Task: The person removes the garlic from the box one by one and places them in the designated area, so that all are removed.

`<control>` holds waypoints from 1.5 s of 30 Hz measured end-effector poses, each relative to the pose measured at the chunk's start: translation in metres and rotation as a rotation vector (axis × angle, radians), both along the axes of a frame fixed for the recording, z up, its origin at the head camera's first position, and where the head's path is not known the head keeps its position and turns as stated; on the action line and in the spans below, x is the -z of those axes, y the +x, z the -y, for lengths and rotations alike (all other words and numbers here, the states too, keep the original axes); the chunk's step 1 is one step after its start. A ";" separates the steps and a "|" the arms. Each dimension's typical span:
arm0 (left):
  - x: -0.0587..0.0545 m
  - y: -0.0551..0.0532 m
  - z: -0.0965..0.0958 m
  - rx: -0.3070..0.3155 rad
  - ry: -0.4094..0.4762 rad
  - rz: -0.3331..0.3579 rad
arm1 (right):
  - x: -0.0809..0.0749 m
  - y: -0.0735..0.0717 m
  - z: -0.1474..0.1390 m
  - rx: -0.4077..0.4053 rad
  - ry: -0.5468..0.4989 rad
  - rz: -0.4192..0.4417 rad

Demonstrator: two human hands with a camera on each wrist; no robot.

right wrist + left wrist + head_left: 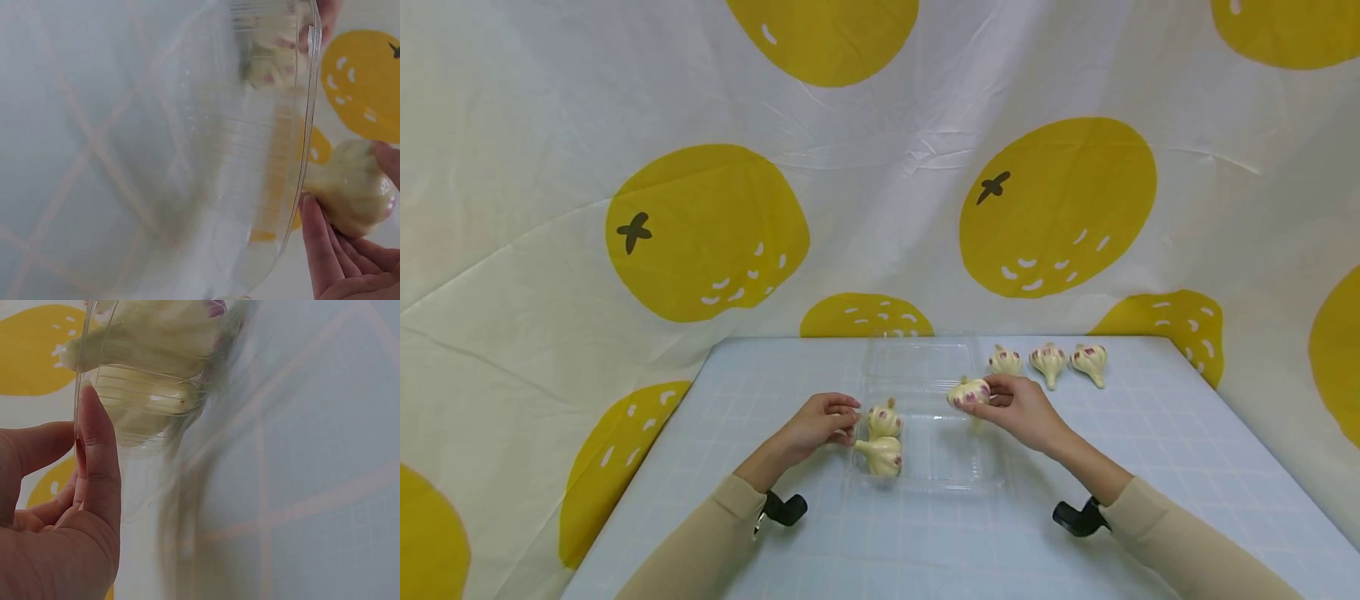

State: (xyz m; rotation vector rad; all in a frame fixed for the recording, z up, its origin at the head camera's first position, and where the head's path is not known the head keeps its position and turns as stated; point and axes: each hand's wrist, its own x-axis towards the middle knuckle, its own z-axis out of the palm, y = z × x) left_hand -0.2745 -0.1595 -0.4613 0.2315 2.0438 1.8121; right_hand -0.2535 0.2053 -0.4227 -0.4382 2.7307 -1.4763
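Note:
A clear plastic clamshell box [936, 458] lies with its lid [917, 358] folded back. Two garlic bulbs [883, 457] sit along the left side of its tray. At the left rim is my left hand [822, 423]; in the left wrist view its thumb and fingertips pinch the rim's thin edge [79, 400]. My right hand [1018, 412] holds another garlic bulb [967, 393] over the right part of the box, near the hinge. In the right wrist view, thumb and fingers grip this bulb [353, 187] from two sides, its stem pointing toward the rim.
Three more garlic bulbs [1048, 360] lie in a row at the back right of the table, beside the lid. A pale checked cloth [1157, 467] covers the table. Behind it hangs a white curtain [880, 208] printed with yellow fruit.

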 end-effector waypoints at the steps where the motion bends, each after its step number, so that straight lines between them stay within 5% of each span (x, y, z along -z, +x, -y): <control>1: 0.000 0.000 0.000 -0.001 -0.003 0.000 | 0.000 0.000 -0.002 0.012 0.001 0.001; 13: -0.001 -0.002 -0.002 -0.009 -0.011 0.002 | -0.008 -0.005 -0.024 0.148 0.087 0.007; 24: 0.002 -0.004 -0.001 -0.001 -0.004 0.006 | 0.007 -0.008 -0.044 0.246 0.149 -0.017; 45: 0.000 -0.002 0.000 0.002 -0.012 0.001 | 0.031 -0.014 -0.064 0.248 0.236 0.025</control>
